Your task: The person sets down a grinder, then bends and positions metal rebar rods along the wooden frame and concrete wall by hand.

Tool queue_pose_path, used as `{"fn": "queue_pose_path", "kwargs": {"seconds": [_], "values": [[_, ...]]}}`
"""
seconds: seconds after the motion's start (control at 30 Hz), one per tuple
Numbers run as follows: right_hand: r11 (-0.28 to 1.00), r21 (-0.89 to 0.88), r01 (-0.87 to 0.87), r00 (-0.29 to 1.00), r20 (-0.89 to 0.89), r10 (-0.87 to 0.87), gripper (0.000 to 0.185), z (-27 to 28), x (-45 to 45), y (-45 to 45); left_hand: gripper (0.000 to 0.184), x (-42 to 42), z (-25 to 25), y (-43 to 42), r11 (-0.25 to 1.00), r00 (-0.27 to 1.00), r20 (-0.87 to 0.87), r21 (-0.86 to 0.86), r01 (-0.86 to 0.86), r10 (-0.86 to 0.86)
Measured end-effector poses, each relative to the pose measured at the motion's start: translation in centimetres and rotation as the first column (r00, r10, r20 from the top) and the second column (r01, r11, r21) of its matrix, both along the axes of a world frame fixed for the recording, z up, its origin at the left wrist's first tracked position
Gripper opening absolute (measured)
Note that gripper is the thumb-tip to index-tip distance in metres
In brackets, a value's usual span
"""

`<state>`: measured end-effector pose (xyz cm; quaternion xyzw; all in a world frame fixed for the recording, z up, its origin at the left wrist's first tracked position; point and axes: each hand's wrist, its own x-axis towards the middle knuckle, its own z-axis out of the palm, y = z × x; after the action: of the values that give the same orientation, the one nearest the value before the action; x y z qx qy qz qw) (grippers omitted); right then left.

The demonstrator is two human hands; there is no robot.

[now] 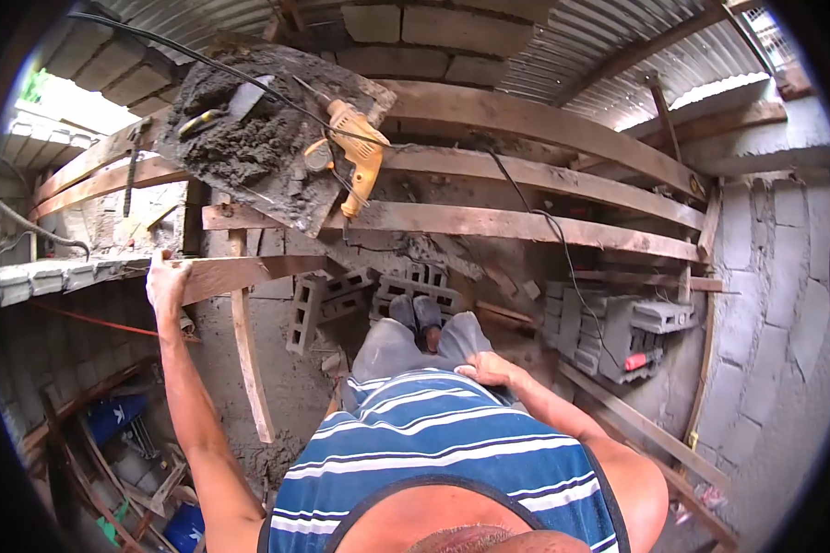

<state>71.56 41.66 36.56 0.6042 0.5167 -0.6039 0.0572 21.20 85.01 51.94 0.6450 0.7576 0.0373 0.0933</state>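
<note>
My left hand reaches out to the left, fingers closed around the end of a wooden board beside the edge of a block wall. My right hand is low against my thigh, its fingers curled on the grey trousers, apparently gripping the cloth. Ahead of me, a yellow power drill lies on a mortar board heaped with wet mortar. A trowel is stuck in the mortar.
Long wooden planks run across in front. Hollow concrete blocks lie by my feet, with more blocks stacked right. A black cable hangs over the planks. An upright timber stands near the board.
</note>
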Motion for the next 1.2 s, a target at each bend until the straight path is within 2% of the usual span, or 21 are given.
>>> {"fn": "queue_pose_path", "kwargs": {"seconds": [0.1,0.2,0.23,0.3,0.33,0.4,0.47,0.7,0.73,0.83,0.93,1.0,1.07,1.1,1.17,1.2], "values": [[0.996,0.004,0.090,0.992,0.092,-0.090,0.060,2.3,0.3,-0.6,0.051,-0.9,-0.7,0.4,0.998,0.996,0.064,0.026,0.059,-0.060],[0.972,0.221,0.075,0.970,0.211,-0.122,0.057,1.4,0.8,-3.4,0.050,-0.8,-0.1,0.0,0.998,0.992,0.105,0.027,0.062,-0.065],[0.972,0.221,0.077,0.967,0.220,-0.127,0.057,1.2,0.8,-3.5,0.050,-0.7,-0.1,0.1,0.998,0.990,0.127,0.020,0.053,-0.055],[0.985,-0.002,0.171,0.963,0.213,-0.166,0.056,1.1,0.6,-3.3,0.050,-0.5,0.1,0.1,0.998,0.993,0.107,0.011,0.059,-0.059],[0.984,0.000,0.178,0.960,0.221,-0.174,0.056,2.3,0.4,-2.9,0.050,-0.4,0.2,0.1,0.998,0.995,0.077,0.005,0.058,-0.058],[0.982,-0.068,0.177,0.977,0.130,-0.167,0.055,5.5,-0.1,-2.5,0.049,-0.3,0.3,-0.1,0.998,0.996,0.066,0.024,0.063,-0.064],[0.981,-0.015,0.194,0.975,0.111,-0.191,0.054,6.7,-0.4,-3.0,0.048,0.1,0.4,-0.2,0.999,0.996,0.084,0.016,0.029,-0.030],[0.999,0.050,-0.004,0.990,0.139,-0.003,0.051,9.5,-0.2,-1.2,0.050,-0.8,-0.8,0.2,0.999,0.997,0.057,0.013,0.041,-0.042],[0.998,0.050,-0.048,0.982,0.185,0.038,0.049,10.7,-0.6,-0.2,0.049,-0.6,-0.5,0.0,0.999,0.998,0.049,0.019,0.035,-0.036],[0.987,0.055,-0.153,0.979,0.144,0.144,0.045,13.4,-0.6,2.8,0.049,-1.4,-1.7,0.9,0.996,0.998,0.021,0.060,0.064,-0.065],[0.982,0.054,-0.183,0.976,0.131,0.175,0.045,18.1,-1.5,7.5,0.042,-0.5,-0.5,-0.2,0.989,0.996,0.020,0.128,0.080,-0.083],[0.983,0.110,-0.148,0.988,0.071,0.141,0.046,20.2,-1.1,10.3,0.042,-1.1,-1.0,0.1,0.994,0.996,0.050,0.092,0.066,-0.071],[0.969,0.223,-0.107,0.987,0.142,0.077,0.039,24.4,-0.9,14.5,0.042,-1.5,-1.5,0.5,0.995,0.997,0.011,0.056,0.077,-0.078],[0.932,0.348,-0.102,0.986,0.157,0.049,0.036,24.4,0.1,15.9,0.042,-1.1,-0.9,0.4,0.999,0.999,0.033,0.036,0.040,-0.042],[0.890,0.444,-0.105,0.967,0.256,-0.014,0.034,27.5,0.9,20.2,0.041,-0.2,0.2,0.0,1.000,0.997,0.072,0.006,-0.011,0.010],[0.821,0.555,-0.135,0.967,0.253,-0.012,0.033,28.2,1.5,22.1,0.042,-0.2,0.0,-0.1,0.998,0.997,0.079,0.055,-0.018,0.013]]}}
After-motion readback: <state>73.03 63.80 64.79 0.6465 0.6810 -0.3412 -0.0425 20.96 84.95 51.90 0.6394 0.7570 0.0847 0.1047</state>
